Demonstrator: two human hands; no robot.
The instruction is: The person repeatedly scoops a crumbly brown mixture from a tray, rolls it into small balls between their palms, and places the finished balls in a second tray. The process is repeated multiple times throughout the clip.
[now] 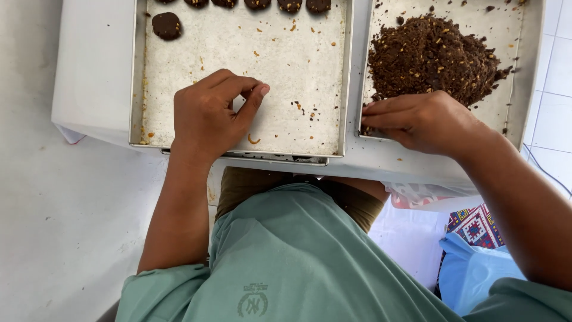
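My left hand rests over the near part of a square metal tray, fingers curled with thumb and forefinger pinched together; whether anything is between them is hidden. Dark round cookies lie along the tray's far edge and far left corner. My right hand lies flat on the near left corner of a second metal tray, fingers together and pointing left. It touches the base of a heap of dark brown crumbly dough.
Both trays sit on a white-covered low table. Crumbs and orange flakes are scattered over the left tray. A white floor lies at left. A patterned cloth and a blue bag lie at lower right. My green shirt fills the foreground.
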